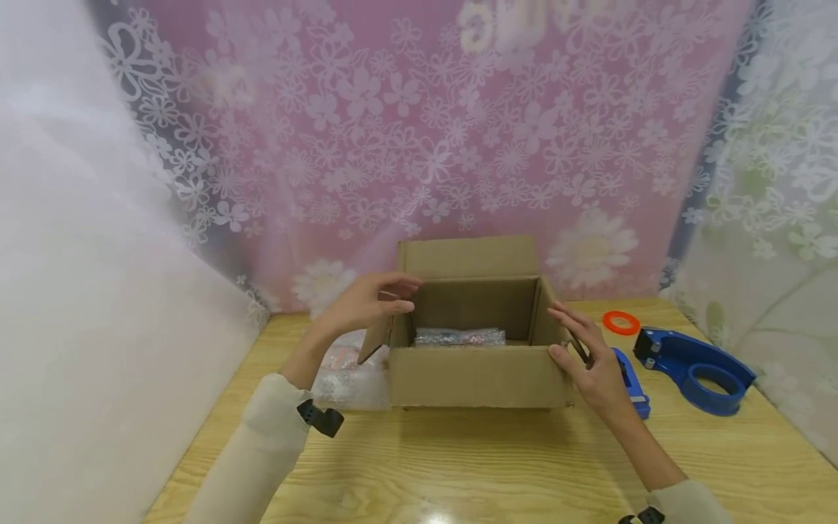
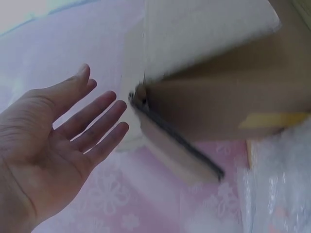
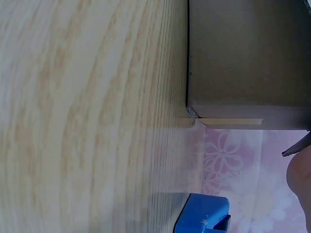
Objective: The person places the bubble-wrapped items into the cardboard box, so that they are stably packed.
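An open cardboard box [image 1: 478, 378] stands on the table with its flaps folded outward. Inside lies a bubble-wrapped item [image 1: 458, 337]. My left hand [image 1: 366, 302] hovers by the box's left rear side, fingers extended and thumb apart. In the left wrist view, that hand [image 2: 53, 131] has an empty palm, its fingertips close to the left side flap [image 2: 180, 148]. On the other side, my right hand [image 1: 592, 364] rests at the box's right rim, with fingers over the side and thumb at the front corner. Only part of the right hand [image 3: 302, 179] shows in the right wrist view.
Bubble-wrapped packages [image 1: 350, 386] lie left of the box. To the right are an orange ring [image 1: 620, 323], a blue tape dispenser [image 1: 716, 378] and another blue tool [image 1: 636, 397], partly behind my right hand. A floral curtain [image 1: 432, 145] hangs behind the table.
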Tool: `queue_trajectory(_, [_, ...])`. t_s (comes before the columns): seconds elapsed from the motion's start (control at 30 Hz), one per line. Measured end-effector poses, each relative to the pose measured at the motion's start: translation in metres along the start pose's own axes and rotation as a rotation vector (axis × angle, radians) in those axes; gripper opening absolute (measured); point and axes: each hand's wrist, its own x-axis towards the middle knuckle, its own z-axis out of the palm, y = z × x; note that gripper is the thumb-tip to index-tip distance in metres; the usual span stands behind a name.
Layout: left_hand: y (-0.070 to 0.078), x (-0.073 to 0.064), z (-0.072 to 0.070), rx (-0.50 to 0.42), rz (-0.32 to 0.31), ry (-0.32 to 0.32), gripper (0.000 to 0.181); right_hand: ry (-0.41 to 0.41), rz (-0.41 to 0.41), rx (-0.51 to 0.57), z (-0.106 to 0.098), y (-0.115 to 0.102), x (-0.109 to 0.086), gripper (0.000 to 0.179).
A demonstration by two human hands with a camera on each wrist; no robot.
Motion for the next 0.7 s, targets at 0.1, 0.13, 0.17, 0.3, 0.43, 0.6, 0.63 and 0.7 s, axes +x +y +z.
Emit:
queue_trajectory(0.1, [-0.004,-0.011,-0.008,0.003,-0.016,0.009,0.043,-0.007,-0.001,0.012,0.0,-0.015,0.0,0.056])
queue_trajectory(0.13, [-0.005,-0.013,-0.01,0.005,-0.015,0.011,0.044,-0.009,-0.001,0.012,0.0,-0.019,0.0,0.056])
queue_trajectory(0.17, [-0.007,-0.016,-0.013,0.011,-0.012,0.014,0.044,-0.011,-0.002,0.013,0.0,-0.023,0.0,0.055])
queue_trajectory(0.3, [-0.015,-0.028,-0.021,0.027,-0.012,0.027,0.047,-0.014,0.004,0.009,-0.001,-0.028,0.0,0.055])
queue_trajectory(0.43, [-0.026,-0.04,-0.026,0.009,-0.031,0.03,0.046,-0.015,0.005,0.014,-0.001,-0.026,0.0,0.055])
queue_trajectory(0.6, [-0.044,-0.056,-0.03,0.03,-0.06,0.019,0.042,-0.01,-0.003,0.017,0.0,-0.025,0.0,0.056])
queue_trajectory(0.63, [-0.048,-0.059,-0.031,0.039,-0.069,0.019,0.042,-0.01,-0.005,0.018,0.0,-0.025,0.0,0.056])
queue_trajectory(0.7, [-0.057,-0.067,-0.031,0.059,-0.094,0.016,0.043,-0.01,-0.007,0.016,0.0,-0.024,0.001,0.056])
